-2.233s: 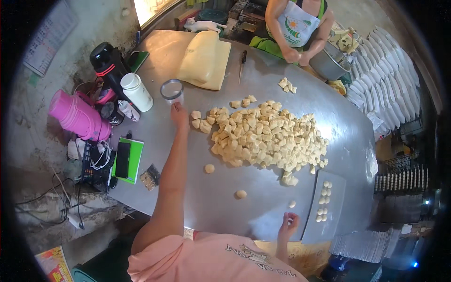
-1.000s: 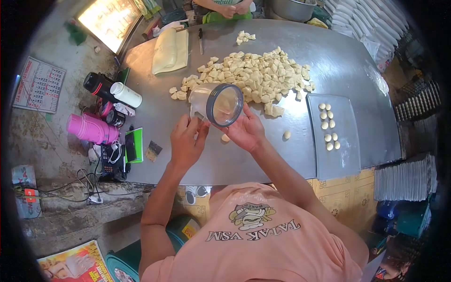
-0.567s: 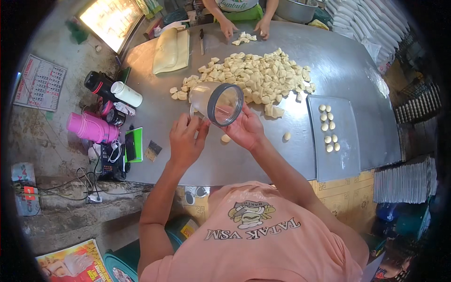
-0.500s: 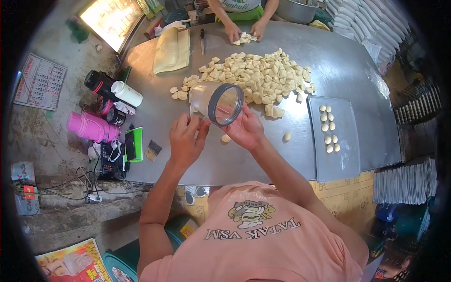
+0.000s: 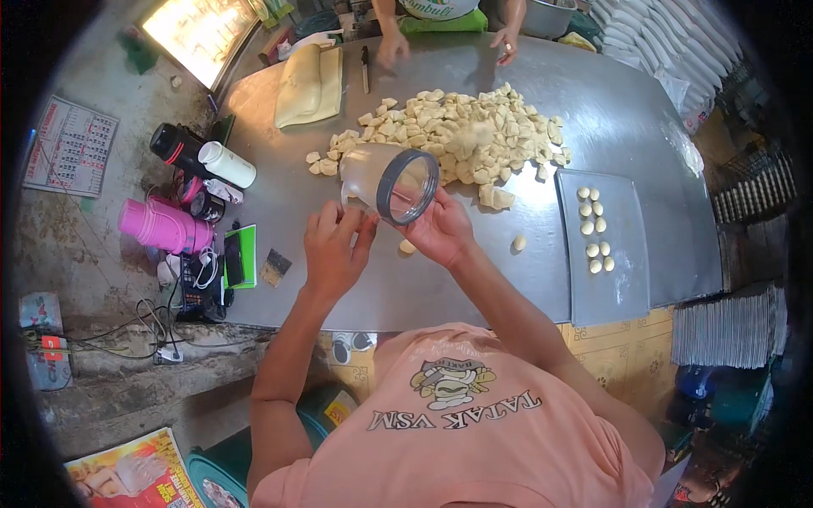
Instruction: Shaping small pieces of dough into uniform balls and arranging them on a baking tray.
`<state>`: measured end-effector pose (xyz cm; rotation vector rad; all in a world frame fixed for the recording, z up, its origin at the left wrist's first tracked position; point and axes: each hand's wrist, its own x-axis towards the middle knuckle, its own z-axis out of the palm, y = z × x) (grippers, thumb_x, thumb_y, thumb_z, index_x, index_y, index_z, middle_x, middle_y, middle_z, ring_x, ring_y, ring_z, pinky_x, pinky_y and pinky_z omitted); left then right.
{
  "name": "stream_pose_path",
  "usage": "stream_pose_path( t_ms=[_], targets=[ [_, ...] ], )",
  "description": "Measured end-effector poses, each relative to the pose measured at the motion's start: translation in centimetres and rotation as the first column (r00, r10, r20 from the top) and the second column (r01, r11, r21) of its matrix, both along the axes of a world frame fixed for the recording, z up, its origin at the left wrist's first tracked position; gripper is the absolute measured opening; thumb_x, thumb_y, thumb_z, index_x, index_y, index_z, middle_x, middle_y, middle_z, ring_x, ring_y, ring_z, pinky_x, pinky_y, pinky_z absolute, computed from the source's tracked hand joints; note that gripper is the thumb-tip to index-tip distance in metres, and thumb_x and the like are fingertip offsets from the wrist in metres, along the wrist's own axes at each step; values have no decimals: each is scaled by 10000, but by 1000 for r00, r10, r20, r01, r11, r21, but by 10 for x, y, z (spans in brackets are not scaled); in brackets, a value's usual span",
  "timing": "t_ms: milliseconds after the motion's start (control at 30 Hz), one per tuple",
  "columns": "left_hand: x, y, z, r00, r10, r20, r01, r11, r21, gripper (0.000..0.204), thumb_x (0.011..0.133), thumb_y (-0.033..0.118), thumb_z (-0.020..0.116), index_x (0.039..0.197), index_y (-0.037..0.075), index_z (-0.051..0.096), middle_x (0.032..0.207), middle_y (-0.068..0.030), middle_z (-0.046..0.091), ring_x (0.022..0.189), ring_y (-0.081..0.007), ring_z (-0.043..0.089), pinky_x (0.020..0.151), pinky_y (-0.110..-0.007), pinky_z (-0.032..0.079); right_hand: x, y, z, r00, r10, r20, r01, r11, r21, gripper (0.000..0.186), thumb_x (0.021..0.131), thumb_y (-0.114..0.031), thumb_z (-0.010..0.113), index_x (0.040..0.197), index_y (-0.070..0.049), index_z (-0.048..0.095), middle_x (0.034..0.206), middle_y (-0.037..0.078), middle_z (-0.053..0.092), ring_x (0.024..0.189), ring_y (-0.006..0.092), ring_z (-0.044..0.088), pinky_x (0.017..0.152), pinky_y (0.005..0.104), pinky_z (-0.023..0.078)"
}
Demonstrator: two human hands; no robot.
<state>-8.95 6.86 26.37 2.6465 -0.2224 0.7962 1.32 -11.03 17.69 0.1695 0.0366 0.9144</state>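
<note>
A clear plastic jar [image 5: 360,173] with a thick dark grey rim lies tilted between my hands, its rim end turned toward me and to the right. My right hand [image 5: 442,230] cups the rim end from below. With bent fingers drawn together, my left hand [image 5: 339,245] grips the jar's near side beside a small whitish part, perhaps a handle. Just behind the jar spreads a large heap of cut dough pieces [image 5: 474,140]. One round dough ball [image 5: 406,246] is partly hidden by my right hand; another dough ball [image 5: 519,243] sits to the right.
A tray [image 5: 622,284] on the right holds several dough balls. Folded dough [image 5: 301,85] and a knife [image 5: 365,69] lie at the far left. Bottles [image 5: 227,167] and a pink jug [image 5: 161,226] line the left edge. Across the metal table [image 5: 356,300] stands a co-worker [image 5: 440,13].
The co-worker's hands have come apart and let go of the dough pieces, which blur over the heap. My hands and the jar have hardly moved.
</note>
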Motion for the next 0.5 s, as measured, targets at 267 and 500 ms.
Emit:
stream_pose_path(
  t_ms=[267, 500],
  targets=[
    [-1, 3, 1, 1000, -12, 7, 12, 1000, -14, 154, 960, 205, 766, 910, 108, 657, 851, -62, 552, 774, -277, 547, 709, -420, 407, -1, 4, -2, 1000, 16, -22, -14, 998, 62, 723, 1169, -450, 261, 1586, 139, 307, 1579, 300, 472, 1440, 385, 516, 1186, 485, 473],
    [-3, 3, 1, 1000, 2, -4, -2, 1000, -9, 153, 955, 202, 773, 902, 113, 660, 847, -51, 559, 763, -262, 551, 705, -413, 410, -1, 7, -4, 997, 53, -55, -41, 981, 188, 742, 1167, -462, 242, 1584, 148, 308, 1609, 322, 431, 1481, 431, 462, 1237, 526, 404]
  ],
)
